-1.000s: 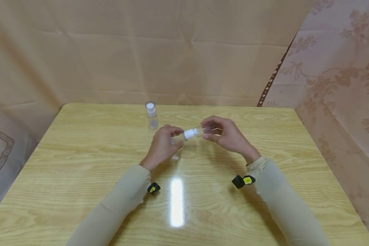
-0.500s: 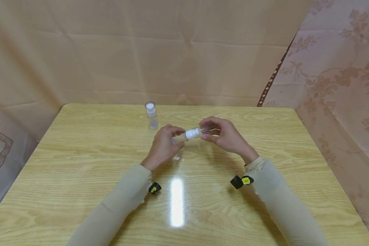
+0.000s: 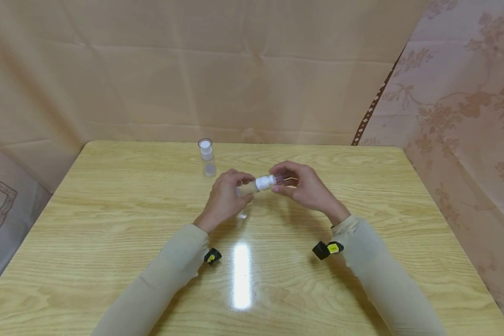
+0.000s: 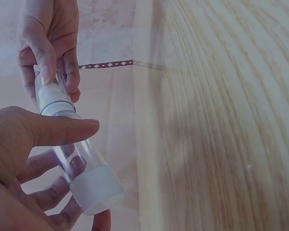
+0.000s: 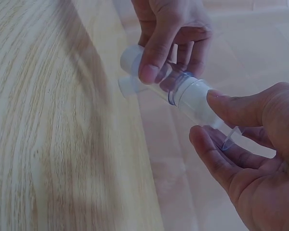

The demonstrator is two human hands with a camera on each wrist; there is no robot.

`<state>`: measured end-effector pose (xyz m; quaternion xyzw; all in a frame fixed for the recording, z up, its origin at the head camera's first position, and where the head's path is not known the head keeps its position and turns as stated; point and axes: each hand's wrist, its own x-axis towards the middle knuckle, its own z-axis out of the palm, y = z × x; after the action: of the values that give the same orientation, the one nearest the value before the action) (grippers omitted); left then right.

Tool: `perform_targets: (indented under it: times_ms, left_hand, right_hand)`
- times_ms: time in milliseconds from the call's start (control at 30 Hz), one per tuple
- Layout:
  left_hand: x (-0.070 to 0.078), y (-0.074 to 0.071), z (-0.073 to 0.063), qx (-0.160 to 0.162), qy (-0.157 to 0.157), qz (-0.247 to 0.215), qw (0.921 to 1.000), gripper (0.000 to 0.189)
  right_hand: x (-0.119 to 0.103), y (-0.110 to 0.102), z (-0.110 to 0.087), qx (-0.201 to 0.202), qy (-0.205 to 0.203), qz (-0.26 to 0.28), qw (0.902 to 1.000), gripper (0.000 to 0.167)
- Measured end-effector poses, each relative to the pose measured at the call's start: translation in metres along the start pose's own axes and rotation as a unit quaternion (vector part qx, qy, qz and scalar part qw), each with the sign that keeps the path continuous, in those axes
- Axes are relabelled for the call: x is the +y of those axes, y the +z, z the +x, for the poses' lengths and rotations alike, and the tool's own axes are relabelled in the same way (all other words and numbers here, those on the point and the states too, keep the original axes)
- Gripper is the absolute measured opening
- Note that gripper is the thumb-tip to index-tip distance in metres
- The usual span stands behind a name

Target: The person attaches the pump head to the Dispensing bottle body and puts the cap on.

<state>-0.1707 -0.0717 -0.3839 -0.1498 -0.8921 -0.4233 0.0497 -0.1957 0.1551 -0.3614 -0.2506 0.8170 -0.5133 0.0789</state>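
My left hand (image 3: 224,198) grips the clear body (image 4: 89,151) of a small pump bottle with a white base (image 4: 97,190). The bottle is tilted, its white pump head (image 3: 264,182) pointing toward my right hand (image 3: 308,186). Between thumb and fingers, that hand pinches a clear cap (image 5: 232,138), which surrounds the pump head. In the right wrist view, my right thumb lies along the cap's side, close to the collar ring (image 5: 176,89). Both hands are above the wooden table (image 3: 130,219).
A second clear bottle with a white pump (image 3: 206,156) stands upright near the table's back edge, left of the hands. Beige curtains (image 3: 235,70) hang behind the table, and a floral cloth (image 3: 466,116) hangs at the right.
My right hand has moved slightly left, sliding the clear cap further over the white pump head. My left hand has shifted very slightly right with the bottle.
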Motion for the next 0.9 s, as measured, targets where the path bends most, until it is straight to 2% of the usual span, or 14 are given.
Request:
perform_targets:
  times_ms: [900]
  left_hand:
    - [0.0054,0.0000,0.0010,-0.014,0.008,0.027,0.9995,0.037]
  right_hand:
    - [0.0025,0.0081,0.0014,0.001,-0.009,-0.012,0.9999,0.029]
